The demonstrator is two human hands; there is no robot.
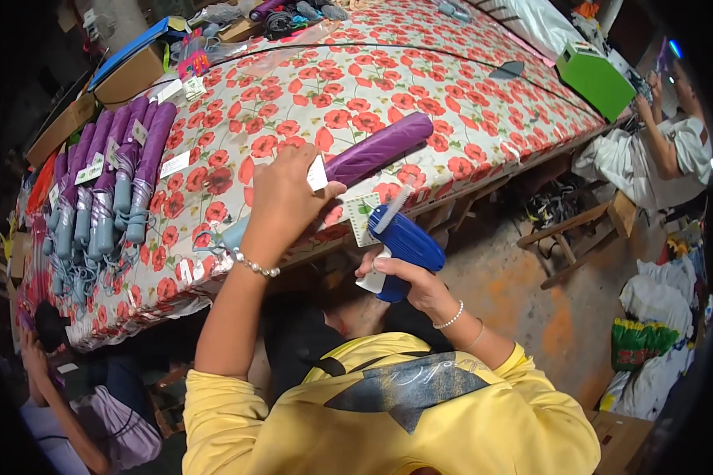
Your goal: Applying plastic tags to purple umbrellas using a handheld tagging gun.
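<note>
Umbrellas (103, 190) lie left of the left hand (287, 186), clamped on another umbrella (384, 148); right hand (420, 286) grips a blue tagging gun (410, 244).

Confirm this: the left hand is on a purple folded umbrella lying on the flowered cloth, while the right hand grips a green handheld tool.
Not quite: the head view shows that the handheld tool in the right hand is blue and white, not green. The left hand is indeed on the purple folded umbrella lying on the flowered cloth.
</note>
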